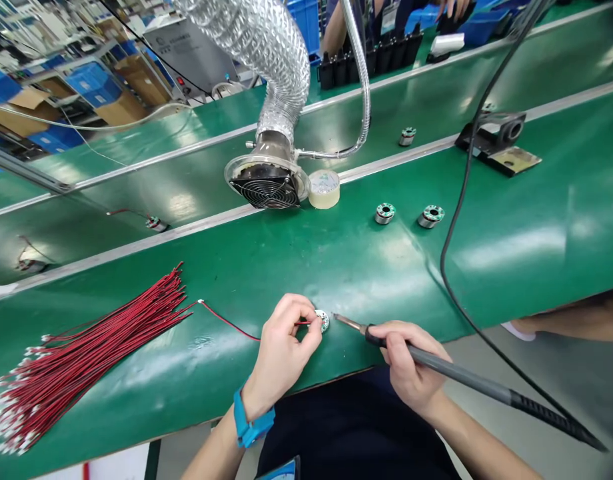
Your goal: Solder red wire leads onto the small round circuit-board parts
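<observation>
My left hand, with a blue band at its wrist, pinches a red wire against a small round circuit board on the green bench. The fingers partly cover the board, so the wire's end and anything beneath are hard to see. In my right hand is a soldering iron, gripped near its front. Its tip is just right of the board, with a small gap between them. A large bundle of red wires with white connectors lies to the left.
A fume extractor hangs over the bench beside a roll of tape. Two ring-shaped motor parts sit farther right. The iron's black cable crosses the right side near a metal stand. Another person's hand shows across the line.
</observation>
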The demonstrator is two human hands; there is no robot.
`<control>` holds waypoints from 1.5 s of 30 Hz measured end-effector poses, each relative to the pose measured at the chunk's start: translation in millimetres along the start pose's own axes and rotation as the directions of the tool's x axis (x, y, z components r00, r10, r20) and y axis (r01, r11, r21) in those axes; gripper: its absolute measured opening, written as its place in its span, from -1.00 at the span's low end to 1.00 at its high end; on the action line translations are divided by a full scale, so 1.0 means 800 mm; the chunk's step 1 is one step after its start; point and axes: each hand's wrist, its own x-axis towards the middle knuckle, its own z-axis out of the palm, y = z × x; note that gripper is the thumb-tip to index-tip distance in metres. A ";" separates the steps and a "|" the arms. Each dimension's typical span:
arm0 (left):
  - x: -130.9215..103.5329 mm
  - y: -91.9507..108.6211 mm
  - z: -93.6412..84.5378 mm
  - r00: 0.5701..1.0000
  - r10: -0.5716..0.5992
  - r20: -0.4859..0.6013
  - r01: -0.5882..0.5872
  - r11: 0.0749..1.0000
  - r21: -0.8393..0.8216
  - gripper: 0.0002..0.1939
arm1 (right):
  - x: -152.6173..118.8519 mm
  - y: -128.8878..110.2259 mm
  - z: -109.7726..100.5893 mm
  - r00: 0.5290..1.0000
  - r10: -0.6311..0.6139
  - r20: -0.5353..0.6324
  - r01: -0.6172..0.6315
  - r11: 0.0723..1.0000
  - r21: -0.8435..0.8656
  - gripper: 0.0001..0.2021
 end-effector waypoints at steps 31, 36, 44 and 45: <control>0.013 0.006 -0.009 0.994 0.034 0.104 -0.046 0.993 0.113 -0.83 | 0.018 -0.014 0.005 0.995 -0.092 0.036 0.093 0.996 -0.017 -0.74; 0.015 0.008 -0.011 0.992 0.031 0.122 -0.049 0.989 0.141 -0.82 | 0.008 -0.007 0.001 0.999 0.013 0.051 -0.015 0.999 0.036 -0.77; 0.017 0.007 -0.014 0.987 -0.001 0.164 -0.025 0.987 0.156 -0.85 | 0.108 0.047 -0.034 0.954 -0.287 0.084 0.294 0.851 -0.435 -0.74; 0.017 0.007 -0.015 0.986 -0.003 0.166 -0.024 0.987 0.161 -0.85 | 0.129 0.059 -0.040 0.952 -0.282 0.118 0.301 0.803 -0.515 -0.70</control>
